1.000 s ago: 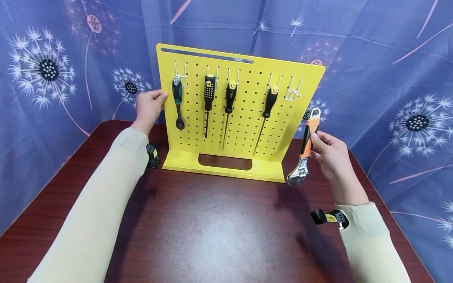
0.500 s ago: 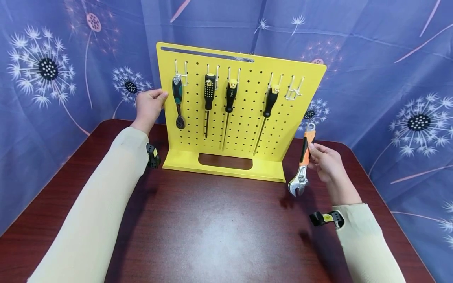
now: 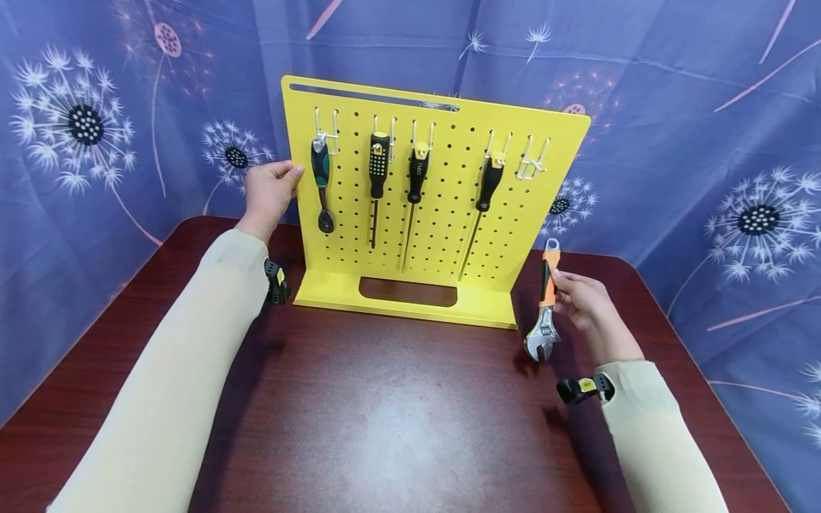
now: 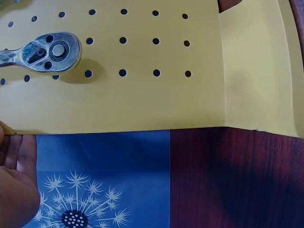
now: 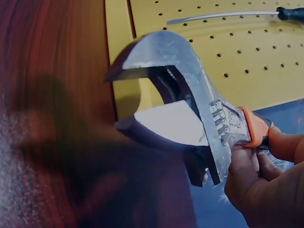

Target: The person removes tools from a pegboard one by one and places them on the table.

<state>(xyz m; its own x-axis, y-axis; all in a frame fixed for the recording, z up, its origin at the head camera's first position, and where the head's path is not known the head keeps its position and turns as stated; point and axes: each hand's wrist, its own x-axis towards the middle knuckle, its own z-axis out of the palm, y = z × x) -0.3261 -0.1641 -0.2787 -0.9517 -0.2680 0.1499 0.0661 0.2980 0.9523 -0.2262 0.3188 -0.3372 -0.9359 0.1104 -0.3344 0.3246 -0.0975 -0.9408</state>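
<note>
My right hand (image 3: 585,306) pinches the orange and black handle of an adjustable wrench (image 3: 546,299) beside the right end of the yellow pegboard (image 3: 442,235). The wrench hangs head down, its ring end on top; in the right wrist view its steel head (image 5: 166,52) shows a gap between the jaws. My left hand (image 3: 269,192) pinches the pegboard's left edge between thumb and fingers. Close to that hand, a ratchet wrench (image 3: 321,174) with a green and black handle hangs from a hook; its round head (image 4: 59,51) fills the left wrist view's upper left.
Three screwdrivers with black handles hang on the board: one on the left (image 3: 379,167), one in the middle (image 3: 418,174), one on the right (image 3: 491,185). A white double hook (image 3: 531,167) at upper right holds nothing. A blue dandelion curtain (image 3: 705,107) stands behind the dark red table (image 3: 385,399).
My right hand has lowered the adjustable wrench and moved slightly left; the wrench now stands more upright. My left hand stays on the board's edge.
</note>
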